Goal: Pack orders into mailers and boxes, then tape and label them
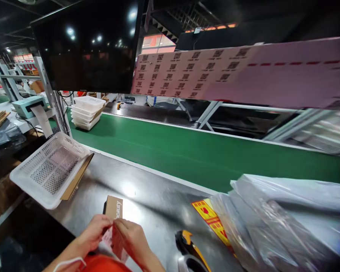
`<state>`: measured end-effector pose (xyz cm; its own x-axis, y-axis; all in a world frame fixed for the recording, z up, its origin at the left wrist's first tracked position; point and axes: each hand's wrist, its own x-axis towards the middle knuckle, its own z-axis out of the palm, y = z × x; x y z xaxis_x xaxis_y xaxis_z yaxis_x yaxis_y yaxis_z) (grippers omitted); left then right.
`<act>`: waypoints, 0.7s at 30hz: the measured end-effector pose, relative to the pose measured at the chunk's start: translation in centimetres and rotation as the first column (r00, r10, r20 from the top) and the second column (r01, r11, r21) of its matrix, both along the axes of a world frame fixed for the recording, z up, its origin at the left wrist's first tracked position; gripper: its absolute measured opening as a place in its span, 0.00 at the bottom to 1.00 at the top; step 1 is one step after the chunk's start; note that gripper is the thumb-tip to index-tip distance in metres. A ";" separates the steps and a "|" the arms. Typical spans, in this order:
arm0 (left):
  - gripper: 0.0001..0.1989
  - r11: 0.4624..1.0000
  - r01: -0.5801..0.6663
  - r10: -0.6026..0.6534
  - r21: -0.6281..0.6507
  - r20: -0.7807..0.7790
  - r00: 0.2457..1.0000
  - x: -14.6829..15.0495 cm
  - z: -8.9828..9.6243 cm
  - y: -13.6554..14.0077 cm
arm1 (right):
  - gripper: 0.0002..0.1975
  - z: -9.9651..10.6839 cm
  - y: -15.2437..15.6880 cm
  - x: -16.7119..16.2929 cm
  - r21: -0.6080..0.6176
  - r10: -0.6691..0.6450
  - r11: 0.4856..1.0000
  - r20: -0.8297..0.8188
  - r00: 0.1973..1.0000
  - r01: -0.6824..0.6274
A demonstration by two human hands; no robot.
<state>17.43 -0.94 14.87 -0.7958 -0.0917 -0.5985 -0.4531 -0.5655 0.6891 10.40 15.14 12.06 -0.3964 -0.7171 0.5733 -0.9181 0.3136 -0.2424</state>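
Note:
Close to my body, at the near edge of the metal table (pixel 155 211), my left hand (pixel 94 233) and my right hand (pixel 132 238) meet with fingers pinched together. Between them is a pinkish-white paper slip (pixel 117 241), partly covered by my fingers; any print on it is too blurred to read. Just beyond my fingertips, a small brown cardboard box (pixel 115 206) with white lettering lies on the table. My hands hide its near end, and I cannot tell whether they touch it.
A white perforated basket (pixel 49 170) leans tilted at left with cardboard against it. Stacked white baskets (pixel 86 113) stand on the green conveyor belt (pixel 170 147). At right lie a black and yellow hand tool (pixel 190 249) and clear plastic bags (pixel 272 223). A monitor (pixel 87 49) hangs above.

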 end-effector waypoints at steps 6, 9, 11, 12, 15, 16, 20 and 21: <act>0.18 1.000 0.017 -0.018 -0.019 -0.042 0.999 -0.1 -0.1 0.2 | 0.14 -1.2 0.1 -0.3 -0.013 -0.021 1.000 0.072 0.997 0.022; 0.25 0.996 0.011 -0.015 -0.091 -0.043 0.999 -0.4 -1.3 0.1 | 0.13 -1.3 0.2 -0.7 -0.046 -0.006 0.999 0.125 0.992 0.012; 0.28 0.990 0.001 -0.006 -0.142 -0.032 0.999 -0.6 -1.8 0.1 | 0.12 -1.0 0.2 -0.9 -0.058 -0.005 0.998 0.139 0.990 0.013; 0.27 0.988 -0.004 0.000 -0.156 -0.027 1.000 -0.7 -2.0 0.1 | 0.11 -0.8 0.2 -1.0 -0.062 -0.002 0.998 0.137 0.991 0.011; 0.23 0.990 -0.010 0.009 -0.141 -0.010 1.000 -0.9 -1.8 0.1 | 0.12 -0.1 0.3 -1.1 -0.037 -0.008 0.999 0.097 0.995 0.012; 0.21 0.993 -0.007 0.005 -0.120 -0.011 1.000 -0.8 -1.5 0.1 | 0.13 0.1 0.2 -1.1 -0.017 0.001 1.000 0.079 0.997 0.001; 0.17 0.998 0.035 -0.036 -0.049 -0.015 0.999 -0.1 -0.2 -0.4 | 0.15 1.2 0.1 -0.7 0.035 0.046 0.998 0.014 0.999 -0.047; 0.18 0.997 0.049 -0.050 -0.054 -0.002 0.999 0.2 0.1 -0.5 | 0.16 1.3 0.0 -0.5 0.040 0.040 0.998 0.015 0.999 -0.041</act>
<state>17.64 -1.49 15.00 -0.8022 -0.0843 -0.5910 -0.4771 -0.5044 0.7196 9.87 15.19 13.41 -0.3748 -0.7548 0.5383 -0.9266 0.2861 -0.2439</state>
